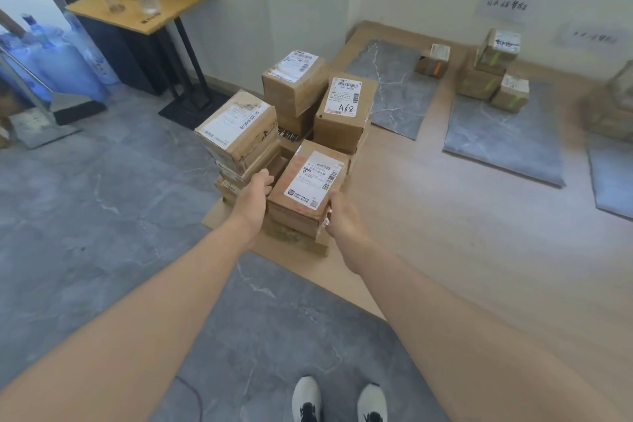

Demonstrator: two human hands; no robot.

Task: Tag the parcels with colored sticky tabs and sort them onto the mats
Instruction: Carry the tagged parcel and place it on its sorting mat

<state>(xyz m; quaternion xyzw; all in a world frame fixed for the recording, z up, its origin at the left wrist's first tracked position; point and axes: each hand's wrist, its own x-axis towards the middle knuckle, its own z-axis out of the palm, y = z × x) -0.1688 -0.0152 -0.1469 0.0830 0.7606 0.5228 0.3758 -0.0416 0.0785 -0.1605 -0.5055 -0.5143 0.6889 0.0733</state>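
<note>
The left hand (pixel 255 193) and right hand (pixel 342 219) grip one box (pixel 308 181) between their fingers, the pile (pixel 239 127) beyond them unsorted, only a few tagged boxes (pixel 479 79) on the mats (pixel 394 96).

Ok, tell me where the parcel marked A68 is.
In the head view, the parcel marked A68 tops the back right of the parcel stack, beside the tallest box and just left of the leftmost grey mat.

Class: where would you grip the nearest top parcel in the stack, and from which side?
Take the nearest parcel by its two side faces, one hand from each side, as the left hand and right hand do. Its top is broad and flat, other boxes crowd behind it, and both flanks look free.
</note>
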